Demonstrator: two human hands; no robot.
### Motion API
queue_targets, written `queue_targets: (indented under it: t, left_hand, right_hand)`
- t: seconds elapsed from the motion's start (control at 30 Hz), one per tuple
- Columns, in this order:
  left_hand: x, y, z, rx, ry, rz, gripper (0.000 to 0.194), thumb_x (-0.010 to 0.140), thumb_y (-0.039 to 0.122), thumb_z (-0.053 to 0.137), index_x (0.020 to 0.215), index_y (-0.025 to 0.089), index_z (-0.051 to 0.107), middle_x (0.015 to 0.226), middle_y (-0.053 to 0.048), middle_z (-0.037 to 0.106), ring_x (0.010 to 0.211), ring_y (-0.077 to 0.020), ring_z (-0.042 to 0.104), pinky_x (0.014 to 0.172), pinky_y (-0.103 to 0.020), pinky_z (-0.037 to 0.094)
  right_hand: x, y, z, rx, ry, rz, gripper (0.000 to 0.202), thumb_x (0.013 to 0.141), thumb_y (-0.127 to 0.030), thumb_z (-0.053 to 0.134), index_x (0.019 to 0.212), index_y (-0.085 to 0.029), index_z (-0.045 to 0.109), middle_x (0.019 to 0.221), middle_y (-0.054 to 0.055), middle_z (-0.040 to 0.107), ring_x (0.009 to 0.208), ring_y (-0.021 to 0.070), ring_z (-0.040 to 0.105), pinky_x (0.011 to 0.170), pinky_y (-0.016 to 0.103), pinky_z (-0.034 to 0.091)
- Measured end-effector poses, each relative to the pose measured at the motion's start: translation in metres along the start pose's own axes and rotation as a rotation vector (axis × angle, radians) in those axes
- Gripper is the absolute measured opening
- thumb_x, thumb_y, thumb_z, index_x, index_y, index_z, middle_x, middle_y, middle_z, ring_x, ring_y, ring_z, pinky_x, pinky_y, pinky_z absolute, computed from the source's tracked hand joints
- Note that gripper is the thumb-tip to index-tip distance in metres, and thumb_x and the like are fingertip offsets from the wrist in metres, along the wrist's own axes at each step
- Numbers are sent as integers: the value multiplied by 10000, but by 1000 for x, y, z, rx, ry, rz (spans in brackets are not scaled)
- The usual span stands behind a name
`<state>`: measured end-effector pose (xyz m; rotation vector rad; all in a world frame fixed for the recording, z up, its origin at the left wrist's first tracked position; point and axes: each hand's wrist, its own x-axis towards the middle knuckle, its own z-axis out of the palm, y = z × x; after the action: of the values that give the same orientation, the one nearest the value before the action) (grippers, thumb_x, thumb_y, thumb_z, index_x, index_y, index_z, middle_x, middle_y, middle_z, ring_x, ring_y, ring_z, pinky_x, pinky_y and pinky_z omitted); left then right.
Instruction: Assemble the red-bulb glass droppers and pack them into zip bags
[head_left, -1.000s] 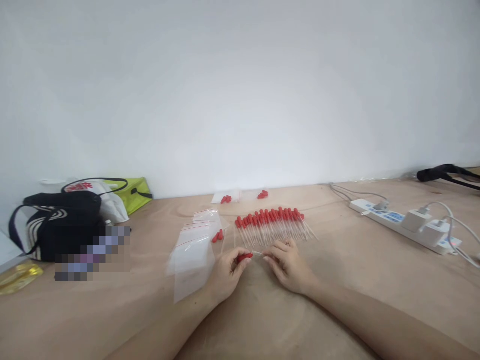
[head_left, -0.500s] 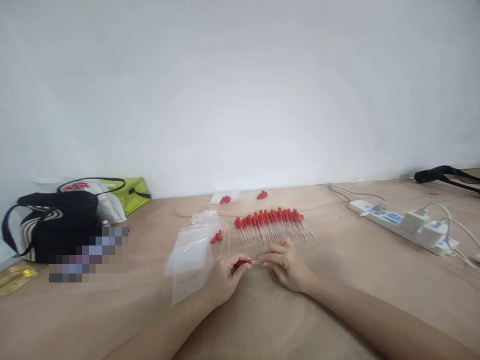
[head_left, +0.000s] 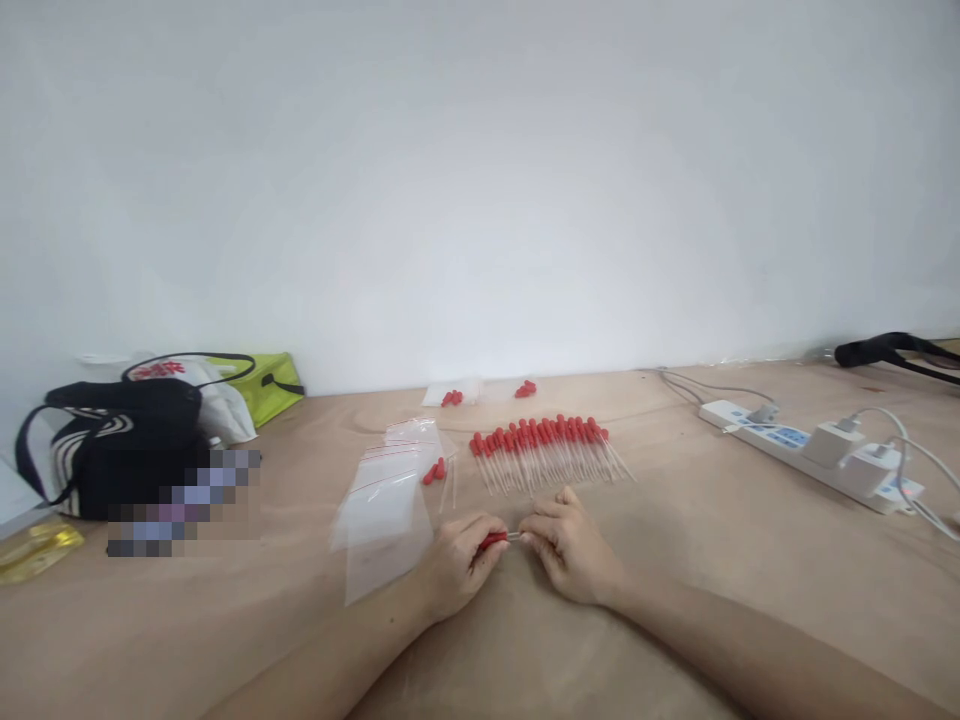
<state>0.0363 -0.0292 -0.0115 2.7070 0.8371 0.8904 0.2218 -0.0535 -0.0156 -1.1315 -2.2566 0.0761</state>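
Pinched in my left hand (head_left: 466, 562) is a red rubber bulb (head_left: 495, 540), partly covered by the fingers. My right hand (head_left: 570, 550) is closed on the clear thin tube (head_left: 514, 536) of the same dropper, and a short length of it shows between the hands. Beyond them lies a row of droppers (head_left: 547, 450), red bulbs pointing away and clear tubes toward me. Left of the row are loose red bulbs (head_left: 433, 471) and a couple of bare tubes (head_left: 448, 485), on or beside a spread of clear zip bags (head_left: 382, 500).
At the back are more bags (head_left: 480, 391) with small groups of red bulbs (head_left: 526, 389). A black bag (head_left: 135, 450) and a green bag (head_left: 270, 390) stand on the left. On the right lies a white power strip (head_left: 795, 450) with plugged-in chargers and cables.
Both hands have shifted slightly toward me, and my right hand sits a little nearer the bulb, with less tube showing. The row of droppers lies unchanged.
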Motion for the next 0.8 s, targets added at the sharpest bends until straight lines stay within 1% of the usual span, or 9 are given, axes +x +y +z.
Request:
queue_targets:
  t: [0.17,0.27,0.4,0.5,0.57,0.63,0.7,0.8]
  left_hand:
    - [2,-1,1,7,23,51,166,838,215,396,792,159,544,706,-36,596,643,-146,557,585,-230,427]
    - [6,-2,-3,27,23,62,172,847,194,387,813,150,550,731,-45,601,669,-151,561,605,-238,436]
    - [10,-6,-10,59,84,81,198,862,177,373,837,157,568,761,-51,603,713,-156,557,638,-253,443]
    - [11,-11,-16,98,129,95,176,860,195,399,884,178,573,797,-44,609,763,-167,550,703,-285,438]
    - [10,-17,-20,167,186,38,176,838,219,444,970,187,555,895,-57,604,853,-196,532,779,-339,415]
    - [8,-27,-24,243,266,-86,224,813,231,466,1018,174,536,974,-81,583,920,-231,504,821,-392,391]
    - [6,-41,-29,270,322,-235,213,800,213,448,981,158,546,966,-92,578,925,-244,499,818,-408,395]
    - [0,-65,-34,222,328,-410,202,776,175,412,908,159,564,939,-88,582,927,-238,515,799,-389,425]
  right_hand:
    - [3,-1,4,33,-33,10,258,845,-175,357,703,-167,572,672,8,550,622,106,448,651,263,239]
    - [6,1,4,35,-30,30,253,854,-179,349,760,-172,583,704,14,562,663,113,464,656,262,245]
    - [10,-1,-1,-84,-31,-4,204,827,-173,398,860,-199,598,775,33,596,753,152,472,657,285,235]
    - [11,-3,-6,-165,-49,-12,179,775,-157,458,845,-210,613,764,37,614,763,174,474,653,301,228]
    - [14,-2,-8,-135,-37,63,172,761,-158,468,819,-212,620,751,32,624,758,174,489,662,298,240]
    - [21,1,-6,-52,3,206,173,768,-176,456,802,-213,621,750,25,633,746,166,514,667,288,262]
    - [33,6,-1,41,58,367,180,773,-199,446,847,-205,609,760,22,642,720,155,539,659,272,287]
    - [59,14,10,63,120,530,213,750,-199,462,933,-171,566,766,29,648,723,154,563,658,258,301]
